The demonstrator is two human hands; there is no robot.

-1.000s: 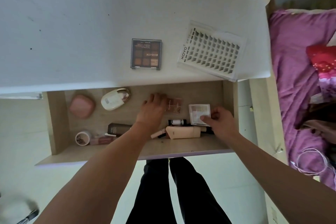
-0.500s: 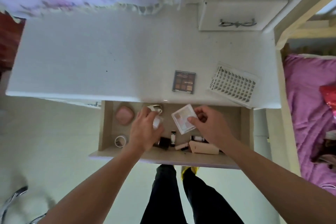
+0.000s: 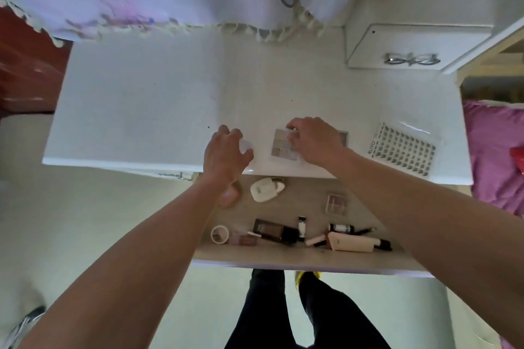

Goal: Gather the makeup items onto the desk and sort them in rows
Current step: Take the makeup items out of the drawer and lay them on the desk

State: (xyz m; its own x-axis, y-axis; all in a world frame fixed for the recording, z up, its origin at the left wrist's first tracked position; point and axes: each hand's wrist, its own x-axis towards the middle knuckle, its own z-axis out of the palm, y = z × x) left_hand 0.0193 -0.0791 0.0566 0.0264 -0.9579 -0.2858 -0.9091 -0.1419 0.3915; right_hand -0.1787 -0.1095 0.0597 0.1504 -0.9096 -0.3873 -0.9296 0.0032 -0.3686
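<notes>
The right hand (image 3: 314, 139) is pinching a clear square plastic eyeshadow palette (image 3: 283, 145) by its far right corner, fingertips curled over the edge. The palette is lying flat on the smooth white desk (image 3: 147, 110), close to the front edge. It looks nearly square, so no long axis is showing, and its grid of pale beige and grey pans is running slightly askew to the desk edge.

The left hand (image 3: 226, 153) is hovering just beside it, with fingers and thumb curling round a small pale translucent container (image 3: 246, 146) that is too blurred to make out.

A dark framed palette (image 3: 344, 134) is peeking out from behind the right hand. Further right, a white tray of false lashes (image 3: 402, 150) is lying flat and angled.

Below, in the open wooden drawer (image 3: 297, 259), a glossy white oval compact (image 3: 266, 189), a brown glass bottle (image 3: 272, 231) and a beige tube (image 3: 354, 244) are lying on their sides. The bottle and the tube are running left to right.
</notes>
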